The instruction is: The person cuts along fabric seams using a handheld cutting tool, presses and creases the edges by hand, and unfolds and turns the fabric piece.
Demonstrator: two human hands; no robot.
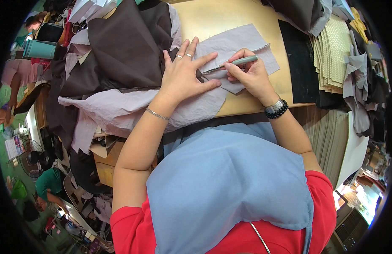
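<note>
Cloth (234,42) edge under splayed left hand (185,72)—tool (245,60) in pinched right hand (252,75)—tabletop (221,17) alongside

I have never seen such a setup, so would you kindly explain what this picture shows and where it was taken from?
There is no machine here, only a person's two bare hands. The single picture comes from a camera worn on that person's head, looking forward and down. On the yellowish work surface lie light grey cloth and dark brown cloth. The left hand is spread over the cloth, fingers apart. The right hand holds a slim tool with a grey-green handle, pointing towards the gap between left thumb and forefinger. I cannot tell exactly what tool it is.
</note>
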